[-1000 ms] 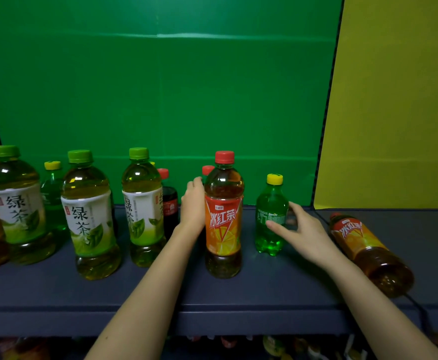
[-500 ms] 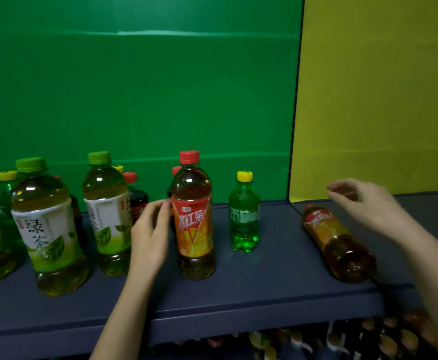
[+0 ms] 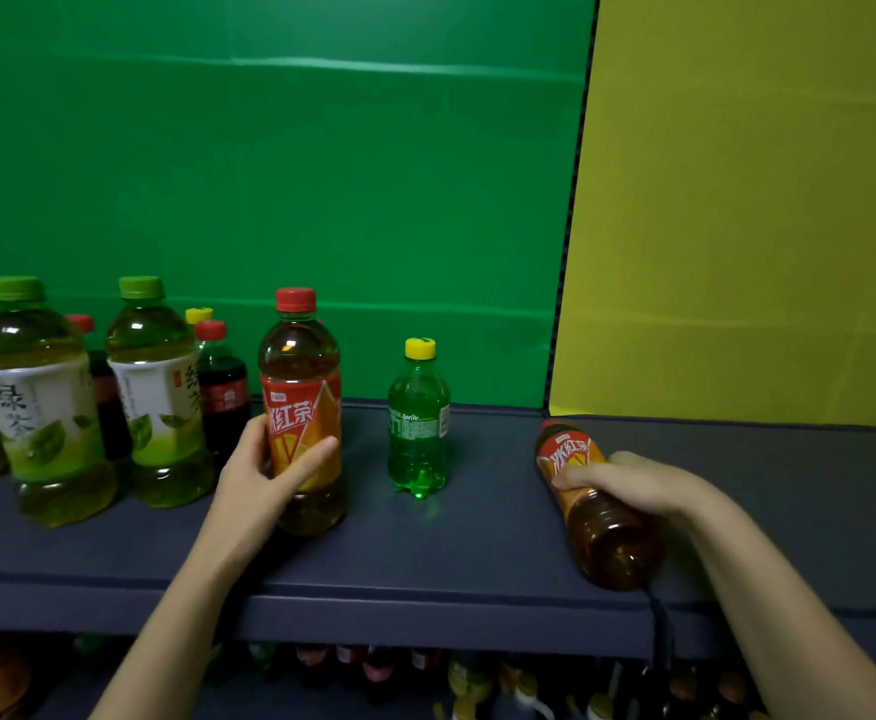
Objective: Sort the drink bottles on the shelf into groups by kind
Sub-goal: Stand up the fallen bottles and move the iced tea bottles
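An upright iced red tea bottle (image 3: 301,376) with a red cap stands at the middle of the dark shelf (image 3: 425,553); my left hand (image 3: 264,475) grips its orange label. A second iced red tea bottle (image 3: 602,522) lies on its side at the right, and my right hand (image 3: 633,483) grips it round the middle. Between them stands a small green Sprite bottle (image 3: 417,439) with a yellow cap. At the left stand two green tea bottles (image 3: 43,407) (image 3: 157,397), with small dark cola bottles (image 3: 222,387) behind them.
A green backdrop (image 3: 269,174) and a yellow panel (image 3: 747,200) close off the back of the shelf. Below the shelf's front edge a lower level holds several more bottles (image 3: 373,667). Bare shelf surface lies to the right of the lying bottle.
The view has shifted right. My left hand has closed round the upright red tea bottle. My right hand has come down from the air and taken hold of the lying red tea bottle.
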{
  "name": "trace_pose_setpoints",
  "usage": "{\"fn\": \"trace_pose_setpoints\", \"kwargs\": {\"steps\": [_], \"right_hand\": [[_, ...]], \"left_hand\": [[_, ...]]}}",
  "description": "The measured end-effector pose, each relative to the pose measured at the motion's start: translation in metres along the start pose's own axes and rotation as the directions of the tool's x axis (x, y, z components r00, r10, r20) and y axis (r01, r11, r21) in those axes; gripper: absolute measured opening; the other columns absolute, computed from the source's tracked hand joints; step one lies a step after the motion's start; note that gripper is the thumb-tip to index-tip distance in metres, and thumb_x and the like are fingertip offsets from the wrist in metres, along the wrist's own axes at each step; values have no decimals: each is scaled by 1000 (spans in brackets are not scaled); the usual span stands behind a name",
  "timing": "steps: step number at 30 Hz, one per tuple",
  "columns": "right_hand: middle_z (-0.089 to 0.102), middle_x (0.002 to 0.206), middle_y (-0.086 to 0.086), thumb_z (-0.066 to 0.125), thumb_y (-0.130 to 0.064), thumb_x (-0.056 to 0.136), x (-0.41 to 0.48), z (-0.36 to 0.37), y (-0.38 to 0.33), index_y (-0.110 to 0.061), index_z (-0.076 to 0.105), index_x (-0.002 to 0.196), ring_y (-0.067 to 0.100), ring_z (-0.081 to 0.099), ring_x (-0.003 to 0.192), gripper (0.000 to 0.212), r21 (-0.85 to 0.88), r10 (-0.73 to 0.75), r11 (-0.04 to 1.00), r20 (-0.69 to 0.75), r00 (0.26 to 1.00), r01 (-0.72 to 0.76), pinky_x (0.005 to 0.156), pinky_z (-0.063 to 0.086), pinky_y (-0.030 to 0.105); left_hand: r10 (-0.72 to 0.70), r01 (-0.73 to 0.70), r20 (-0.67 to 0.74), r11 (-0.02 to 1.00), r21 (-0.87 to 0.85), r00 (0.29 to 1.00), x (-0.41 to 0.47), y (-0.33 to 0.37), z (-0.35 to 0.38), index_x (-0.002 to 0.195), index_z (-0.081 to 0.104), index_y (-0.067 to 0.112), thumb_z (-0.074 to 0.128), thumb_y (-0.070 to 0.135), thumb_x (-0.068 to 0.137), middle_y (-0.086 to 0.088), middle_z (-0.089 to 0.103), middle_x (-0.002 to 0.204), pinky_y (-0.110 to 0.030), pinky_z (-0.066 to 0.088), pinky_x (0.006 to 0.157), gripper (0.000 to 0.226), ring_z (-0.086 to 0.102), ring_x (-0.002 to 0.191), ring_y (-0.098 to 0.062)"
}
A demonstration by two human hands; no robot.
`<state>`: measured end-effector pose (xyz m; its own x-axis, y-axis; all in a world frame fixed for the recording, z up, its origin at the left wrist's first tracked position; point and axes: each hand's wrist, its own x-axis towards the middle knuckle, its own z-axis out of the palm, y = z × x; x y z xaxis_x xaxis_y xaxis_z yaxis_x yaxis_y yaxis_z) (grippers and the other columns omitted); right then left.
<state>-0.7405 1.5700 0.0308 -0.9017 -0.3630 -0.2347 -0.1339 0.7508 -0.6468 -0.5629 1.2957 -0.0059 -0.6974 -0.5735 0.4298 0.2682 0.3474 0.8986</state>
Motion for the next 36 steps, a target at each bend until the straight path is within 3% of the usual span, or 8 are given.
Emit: {"fn": "trace_pose_setpoints", "kwargs": {"steps": [4, 6, 9, 15, 19, 23, 30, 36], "right_hand": [[69, 94, 9, 71, -60, 50, -2, 10, 6, -15, 59, 102, 26, 67, 83, 70, 164, -115, 979, -68, 991, 124, 83, 53, 40], [66, 101, 4, 70, -59, 62, -5, 19, 3, -21, 54, 105, 24, 64, 90, 60, 223, -213, 942, -179, 961, 250, 90, 49, 44], [60, 108, -1, 67, -50, 73, -12, 34, -6, -28, 43, 112, 21, 59, 99, 51, 300, -334, 854, -310, 890, 425, 95, 45, 45], [56, 107, -9, 66, -57, 58, -34, 65, -31, -29, 33, 122, 14, 58, 98, 77, 363, -498, 684, -402, 768, 633, 88, 45, 36], [52, 105, -11, 69, -45, 63, -47, 89, -56, -25, 34, 124, 11, 55, 95, 74, 377, -600, 582, -398, 694, 720, 83, 42, 30], [50, 105, -14, 72, -39, 67, -55, 120, -88, -24, 33, 127, 8, 53, 94, 73, 391, -689, 515, -340, 640, 763, 83, 40, 28], [52, 106, -12, 76, -32, 69, -79, 192, -155, -22, 34, 130, 9, 53, 95, 75, 444, -781, 413, -276, 560, 795, 79, 38, 21], [53, 113, -12, 75, -38, 67, -112, 266, -219, -29, 33, 128, 8, 54, 99, 75, 502, -837, 349, -213, 505, 791, 84, 41, 25]], "left_hand": [[16, -14, -18, 992, 127, 1000, 3, 2, 0, 109, 47, 36, 76, 26, 69, 17, 57, 103, -19, 45, 75, 50, 55, 96, 0], [23, -18, -37, 989, 150, 999, 5, 5, -1, 114, 48, 28, 78, 25, 68, 14, 59, 104, -22, 48, 78, 54, 57, 96, -2], [44, -26, -96, 982, 188, 994, 4, 8, -3, 110, 53, 23, 82, 23, 64, 6, 64, 103, -29, 51, 80, 55, 60, 96, -10], [68, -17, -232, 977, 214, 970, -18, 17, -16, 108, 54, 24, 84, 22, 60, 9, 63, 99, -28, 51, 81, 57, 59, 94, -7], [83, -3, -318, 970, 245, 945, -42, 26, -47, 108, 56, 24, 85, 28, 56, 8, 64, 100, -28, 51, 81, 60, 60, 95, -7], [102, 28, -405, 953, 303, 909, -69, 39, -90, 109, 60, 22, 87, 52, 41, 7, 68, 101, -29, 53, 82, 79, 63, 95, -8], [124, 98, -550, 929, 357, 826, -116, 48, -178, 95, 62, 27, 84, 36, 49, 6, 70, 91, -23, 53, 72, 52, 66, 84, -3], [137, 137, -618, 917, 375, 774, -143, 47, -268, 101, 65, 22, 87, 42, 47, 4, 71, 93, -30, 55, 78, 62, 67, 89, -10]]}}
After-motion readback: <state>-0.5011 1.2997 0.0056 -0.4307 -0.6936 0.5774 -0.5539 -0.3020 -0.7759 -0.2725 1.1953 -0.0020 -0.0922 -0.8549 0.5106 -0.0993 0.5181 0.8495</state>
